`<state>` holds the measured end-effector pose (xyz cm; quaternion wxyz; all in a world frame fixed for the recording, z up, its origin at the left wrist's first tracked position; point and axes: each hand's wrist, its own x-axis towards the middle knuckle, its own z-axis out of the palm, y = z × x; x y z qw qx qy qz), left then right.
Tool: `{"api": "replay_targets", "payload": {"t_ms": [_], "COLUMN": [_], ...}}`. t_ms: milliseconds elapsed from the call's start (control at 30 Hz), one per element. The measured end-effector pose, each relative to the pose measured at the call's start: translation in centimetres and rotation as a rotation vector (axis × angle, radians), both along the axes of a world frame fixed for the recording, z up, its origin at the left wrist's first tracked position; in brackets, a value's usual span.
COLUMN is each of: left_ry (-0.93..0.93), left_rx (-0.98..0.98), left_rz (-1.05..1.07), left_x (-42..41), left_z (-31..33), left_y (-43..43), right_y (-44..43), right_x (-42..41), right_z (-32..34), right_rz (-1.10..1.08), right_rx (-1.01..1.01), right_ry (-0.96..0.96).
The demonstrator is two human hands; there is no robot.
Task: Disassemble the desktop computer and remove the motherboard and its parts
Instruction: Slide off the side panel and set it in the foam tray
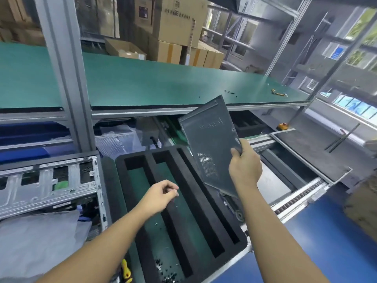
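My right hand [243, 168] grips the near edge of a dark grey side panel [210, 139] of the computer case and holds it tilted in the air over the conveyor. My left hand [161, 194] hovers over the black foam tray [183, 201] with its fingertips pinched together; whether it holds a small screw I cannot tell. The opened desktop case [49, 184] lies on its side at the left, its bare metal frame facing me. Several small black screws [163, 268] lie in the tray's near slot.
A green shelf [163, 84] runs across above the bench, with a few screws [230, 92] and a yellow tool [278, 92] on it. A yellow-handled screwdriver [126, 270] lies by the tray. Another grey panel [306, 154] rests on the conveyor at the right. Cardboard boxes stand behind.
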<state>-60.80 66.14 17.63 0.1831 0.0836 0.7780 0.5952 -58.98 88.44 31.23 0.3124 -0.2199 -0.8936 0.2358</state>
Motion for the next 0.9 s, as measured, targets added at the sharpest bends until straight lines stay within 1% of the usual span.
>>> {"api": "replay_targets", "payload": {"t_ms": [100, 200, 333, 500, 633, 767, 900], "left_ry": [-0.064, -0.080, -0.115, -0.162, -0.182, -0.221, -0.238], "left_rx": [0.007, 0.020, 0.025, -0.029, -0.061, -0.087, -0.095], "left_rz": [0.012, 0.048, 0.096, 0.131, 0.187, 0.188, 0.203], "left_x": [-2.2, -4.1, -5.5, -7.2, -8.4, -9.1, -9.9], "left_z": [-0.7, -1.6, -2.9, -4.0, -4.2, -4.3, -4.4], "left_y": [3.3, 5.4, 6.3, 6.1, 5.8, 5.9, 5.9], "right_y": [3.0, 5.3, 6.5, 7.7, 7.9, 7.9, 7.9], "right_x": [-3.2, -6.1, -9.7, -13.0, -16.4, -20.2, -22.5], "right_z": [-0.4, -1.2, -2.6, -5.1, -6.2, -7.0, -7.9], "right_rz": [-0.004, -0.002, -0.008, 0.067, 0.136, 0.214, 0.239], "right_rx": [-0.003, -0.021, -0.016, -0.069, -0.083, -0.140, -0.115], "right_ry": [-0.086, -0.211, -0.385, -0.500, -0.463, -0.395, -0.338]}}
